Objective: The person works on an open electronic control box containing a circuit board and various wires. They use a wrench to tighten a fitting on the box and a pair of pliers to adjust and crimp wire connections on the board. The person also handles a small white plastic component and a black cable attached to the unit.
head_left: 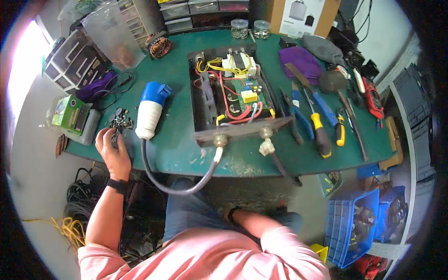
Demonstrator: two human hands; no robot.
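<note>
**Left hand at the pile of small parts, right hand down at the lap**

The left hand (pixel 113 151) rested at the front left edge of the green tabletop (pixel 182 140), fingers curled narrowly over a small pile of dark screws and bits (pixel 120 122). It could not be made out whether a piece was pinched between the fingertips. The pile lay close to that edge, within easy reach of the seated person.

Just right of the pile lay a blue and white plug (pixel 151 109). Its grey cable (pixel 177 184) looped off the front edge and back up into an open black box (pixel 235 93) at the middle of the tabletop, where red and yellow wires and a green circuit board showed. Pliers and screwdrivers (pixel 319 126) lay in a row toward the right edge, handles toward the person, likely for quick picking up.

The right hand (pixel 228 213) was below the front edge, at the lap. It was blurred and mostly hidden by the wrist, so the state of its fingers could not be told. A green carton (pixel 70 114) sat at the left edge.
</note>
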